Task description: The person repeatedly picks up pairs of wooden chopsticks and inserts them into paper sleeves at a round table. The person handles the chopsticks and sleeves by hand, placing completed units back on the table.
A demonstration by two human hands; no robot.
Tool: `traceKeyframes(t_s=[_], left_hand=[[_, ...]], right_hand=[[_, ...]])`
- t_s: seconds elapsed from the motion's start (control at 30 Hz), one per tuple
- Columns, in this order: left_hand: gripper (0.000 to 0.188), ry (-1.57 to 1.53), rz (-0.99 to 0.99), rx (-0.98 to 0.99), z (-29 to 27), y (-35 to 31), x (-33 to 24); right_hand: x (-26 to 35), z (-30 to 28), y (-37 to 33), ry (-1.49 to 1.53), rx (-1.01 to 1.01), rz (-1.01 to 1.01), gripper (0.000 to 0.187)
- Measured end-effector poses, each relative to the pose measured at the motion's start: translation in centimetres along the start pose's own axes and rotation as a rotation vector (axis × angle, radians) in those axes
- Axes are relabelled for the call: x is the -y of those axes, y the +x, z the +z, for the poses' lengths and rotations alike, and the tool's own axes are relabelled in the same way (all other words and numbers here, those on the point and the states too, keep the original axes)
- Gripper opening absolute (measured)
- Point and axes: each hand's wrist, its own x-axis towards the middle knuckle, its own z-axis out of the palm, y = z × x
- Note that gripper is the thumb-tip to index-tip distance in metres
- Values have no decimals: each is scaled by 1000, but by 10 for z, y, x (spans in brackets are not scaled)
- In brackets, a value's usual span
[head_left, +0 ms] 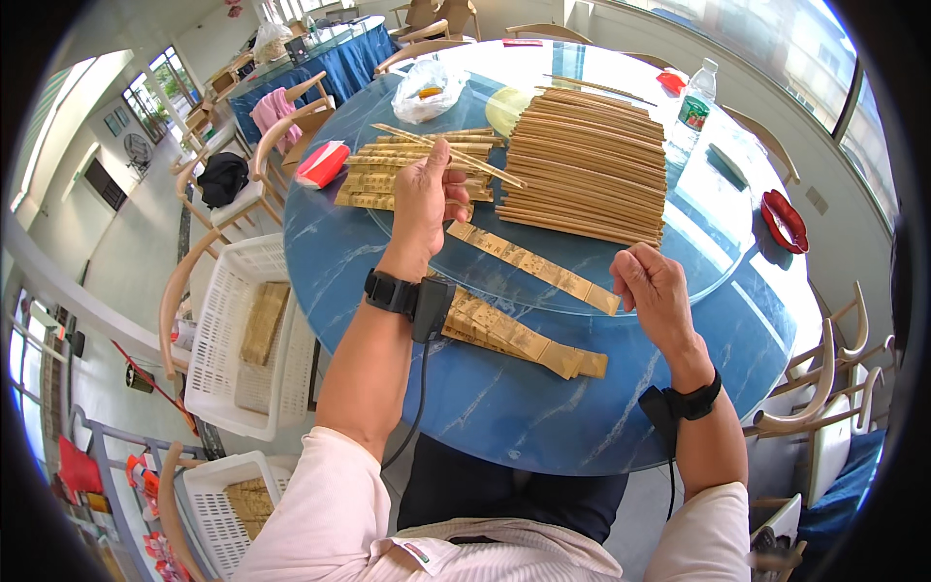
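Nearest the body, below and between the two grips, a loose fan of long gold printed strips (514, 332) is laid out; just beyond it, a single flat gold printed strip (533, 262) is set slantwise between the hands, its right end at the fingertips of the right hand (652, 291); those fingers are curled, but whether the strip is pinched by them cannot be told. By the left hand (430, 199), a slim straw-coloured stick (495, 172) is held between thumb and fingers.

The work is judged to be partway through: one piece is in hand; the fan, and a pile of gold printed strips (364, 184) behind the left grip, are seemingly left to be handled; whether the broad stack of thin tan sticks (582, 165), ahead of and between the grips, is finished output or supply cannot be settled.

All is borne by a round blue marbled table (465, 417) with a clear glass turntable (693, 238); left of the left grip, gold bundles are held in white plastic baskets (218, 339); past the right grip, a shiny red dish (784, 221) and a clear bottle (694, 102) are placed; farthest off, a blue-draped table (349, 58) is seen.
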Motion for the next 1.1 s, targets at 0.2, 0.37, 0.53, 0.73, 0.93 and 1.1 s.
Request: traceKeyframes(t_s=[0.2, 0.37, 0.53, 0.73, 0.93, 1.1], left_hand=[[25, 515, 176, 209, 8, -34, 7], [14, 904, 417, 340, 19, -57, 11], [16, 1113, 269, 398, 10, -53, 8], [36, 1276, 533, 162, -9, -21, 16], [45, 1602, 767, 426, -38, 70, 22], [33, 1667, 761, 576, -42, 90, 15]], right_hand=[[-4, 8, 0, -105, 33, -52, 21], [-7, 0, 5, -255, -86, -101, 15], [-17, -5, 8, -416, -143, -132, 15], [-41, -8, 18, -658, -177, -267, 22], [-40, -10, 23, -769, -134, -186, 19], [-45, -19, 23, -794, -58, -168, 12]])
